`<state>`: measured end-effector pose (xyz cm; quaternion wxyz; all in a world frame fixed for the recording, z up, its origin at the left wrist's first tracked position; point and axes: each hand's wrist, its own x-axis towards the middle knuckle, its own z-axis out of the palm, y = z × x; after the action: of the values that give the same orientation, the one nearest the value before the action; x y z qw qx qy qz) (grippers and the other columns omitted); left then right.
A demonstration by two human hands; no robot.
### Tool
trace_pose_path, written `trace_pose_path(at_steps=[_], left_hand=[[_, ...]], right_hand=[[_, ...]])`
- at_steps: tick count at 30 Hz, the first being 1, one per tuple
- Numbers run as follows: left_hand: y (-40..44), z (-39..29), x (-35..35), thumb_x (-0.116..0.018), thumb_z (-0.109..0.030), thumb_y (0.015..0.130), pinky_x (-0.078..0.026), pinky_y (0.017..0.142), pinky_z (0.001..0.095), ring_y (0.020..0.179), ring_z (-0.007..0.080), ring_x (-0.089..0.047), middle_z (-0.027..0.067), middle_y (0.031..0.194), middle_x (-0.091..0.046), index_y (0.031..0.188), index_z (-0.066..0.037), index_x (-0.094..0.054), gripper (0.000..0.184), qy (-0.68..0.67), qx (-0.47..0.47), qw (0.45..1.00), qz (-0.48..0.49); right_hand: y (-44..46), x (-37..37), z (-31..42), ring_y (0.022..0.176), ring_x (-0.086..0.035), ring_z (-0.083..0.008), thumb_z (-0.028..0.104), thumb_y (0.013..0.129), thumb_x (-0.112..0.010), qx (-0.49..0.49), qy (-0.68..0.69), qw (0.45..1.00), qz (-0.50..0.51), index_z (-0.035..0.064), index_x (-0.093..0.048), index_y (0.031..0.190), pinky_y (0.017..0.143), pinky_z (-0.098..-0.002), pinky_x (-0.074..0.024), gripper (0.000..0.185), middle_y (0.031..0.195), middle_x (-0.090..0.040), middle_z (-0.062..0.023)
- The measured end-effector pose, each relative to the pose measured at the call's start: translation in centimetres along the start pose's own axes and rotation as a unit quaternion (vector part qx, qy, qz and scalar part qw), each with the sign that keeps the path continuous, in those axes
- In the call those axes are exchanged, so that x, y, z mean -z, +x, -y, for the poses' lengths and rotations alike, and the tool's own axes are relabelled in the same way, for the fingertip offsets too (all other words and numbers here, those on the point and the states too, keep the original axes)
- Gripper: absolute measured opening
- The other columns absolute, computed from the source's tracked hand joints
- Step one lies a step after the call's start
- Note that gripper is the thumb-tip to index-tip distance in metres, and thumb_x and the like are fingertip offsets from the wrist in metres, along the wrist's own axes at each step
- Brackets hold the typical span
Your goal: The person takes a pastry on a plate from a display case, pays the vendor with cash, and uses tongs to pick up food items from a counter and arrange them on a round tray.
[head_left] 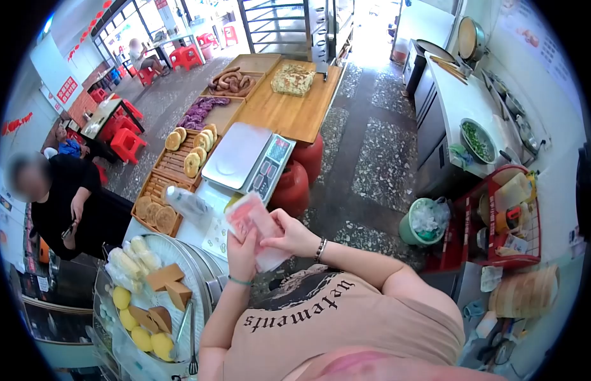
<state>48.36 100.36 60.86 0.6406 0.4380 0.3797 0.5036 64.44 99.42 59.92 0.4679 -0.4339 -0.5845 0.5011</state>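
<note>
A thin white food bag with red print [254, 218] is pinched between both my hands in front of my chest. My left hand [242, 255] closes on its lower left side, and my right hand [291, 235] grips its right side. Whether the bag holds anything I cannot make out. Just beyond my hands stands a digital scale [237, 155] with a bare metal plate. Left of the bag, a clear plastic package [188, 203] lies on the counter.
Wooden trays hold round flatbreads [157, 214], purple pieces [203, 111] and sausages [232, 82]. A flat layered loaf [293, 80] sits on a board. At left is a steamer with corn [125, 261] and yellow buns [141, 338]. A person [67, 190] stands across the counter. Red gas cylinders [290, 190] stand below.
</note>
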Motion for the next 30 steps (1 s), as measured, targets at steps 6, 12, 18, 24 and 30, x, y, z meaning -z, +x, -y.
trace_pose_path(at_steps=[6, 12, 18, 24, 30], left_hand=[[2.5, -0.4, -4.4, -0.051, -0.005, 0.090, -0.049, 0.083, 0.0264, 0.100, 0.0143, -0.057, 0.0062, 0.110, -0.058, 0.120, 0.001, -0.048, 0.031, 0.005, -0.024, 0.996, 0.089], [3.9, 1.1, -4.2, -0.052, -0.009, 0.092, -0.049, 0.079, 0.0257, 0.090, 0.0130, -0.061, 0.0068, 0.103, -0.063, 0.113, 0.003, -0.055, 0.025, -0.056, 0.068, 0.993, 0.082], [3.7, 2.1, -5.8, -0.055, -0.003, 0.090, -0.049, 0.082, 0.0255, 0.095, 0.0131, -0.061, 0.0097, 0.107, -0.063, 0.110, 0.004, -0.057, 0.022, -0.127, 0.019, 0.991, 0.045], [3.7, 2.4, -5.8, -0.056, -0.005, 0.090, -0.050, 0.082, 0.0265, 0.094, 0.0139, -0.062, 0.0089, 0.109, -0.063, 0.116, 0.003, -0.054, 0.028, -0.175, 0.039, 0.983, 0.050], [3.7, 2.4, -5.6, -0.058, -0.011, 0.091, -0.051, 0.082, 0.0282, 0.095, 0.0146, -0.062, 0.0079, 0.109, -0.062, 0.117, 0.001, -0.054, 0.029, -0.237, 0.094, 0.964, 0.071]], right_hand=[[0.2, 3.3, -2.0, 0.084, -0.055, -0.0069, 0.011, 0.078, -0.070, 0.003, 0.058, 0.989, -0.134, 0.0023, -0.053, 0.101, 0.072, -0.0252, -0.0487, 0.029, 0.091, -0.060, -0.0008], [-1.1, 5.6, -0.8, 0.081, -0.059, -0.0072, 0.008, 0.084, -0.065, -0.090, 0.159, 0.968, -0.173, 0.0005, -0.056, 0.103, 0.071, -0.0236, -0.0491, 0.023, 0.093, -0.064, -0.0023], [-1.9, 5.9, -2.4, 0.076, -0.058, -0.0072, 0.005, 0.085, -0.062, -0.029, 0.209, 0.947, -0.244, 0.0017, -0.061, 0.097, 0.069, -0.0228, -0.0474, 0.012, 0.090, -0.065, -0.0019], [-2.0, 6.2, -3.2, 0.078, -0.059, -0.0086, 0.008, 0.086, -0.062, -0.049, 0.286, 0.928, -0.235, 0.0041, -0.060, 0.094, 0.069, -0.0227, -0.0472, 0.009, 0.088, -0.063, -0.0015], [-1.9, 6.5, -3.5, 0.080, -0.059, -0.0089, 0.008, 0.087, -0.062, -0.069, 0.365, 0.906, -0.204, 0.0035, -0.060, 0.096, 0.073, -0.0247, -0.0499, 0.011, 0.093, -0.064, -0.0018]])
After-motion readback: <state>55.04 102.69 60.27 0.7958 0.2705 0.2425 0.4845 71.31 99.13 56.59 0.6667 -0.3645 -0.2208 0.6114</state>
